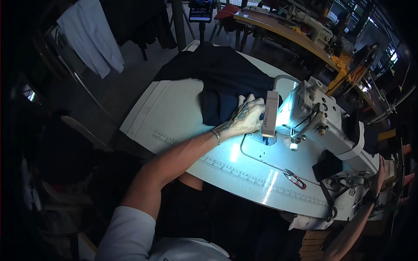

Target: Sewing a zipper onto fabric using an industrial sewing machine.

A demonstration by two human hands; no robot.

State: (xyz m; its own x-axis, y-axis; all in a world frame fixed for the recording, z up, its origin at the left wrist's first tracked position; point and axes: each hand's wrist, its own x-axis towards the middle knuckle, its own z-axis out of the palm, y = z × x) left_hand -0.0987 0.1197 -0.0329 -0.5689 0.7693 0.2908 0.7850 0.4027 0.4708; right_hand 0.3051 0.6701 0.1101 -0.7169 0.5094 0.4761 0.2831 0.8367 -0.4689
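A dark garment (228,71) lies spread over the far part of the pale sewing table (183,104), one edge running under the head of an industrial sewing machine (313,111). My left hand (248,114) rests on the garment's near edge, just left of the needle area, its fingers bent; whether they pinch the cloth is hidden. A bright lamp lights that spot. My right hand (381,169) reaches to the handwheel end of the machine at the far right; its fingers are partly hidden there. Red-handled thread snips (295,179) lie on the table in front of the machine arm.
Ruler markings (235,171) run along the table's near edge. Dark cloth (328,164) hangs by the machine arm. A phone (200,11) stands on a mount beyond the table. Behind are another sewing machine (321,31) on a wooden-edged table (287,29) and hanging white cloth (93,36).
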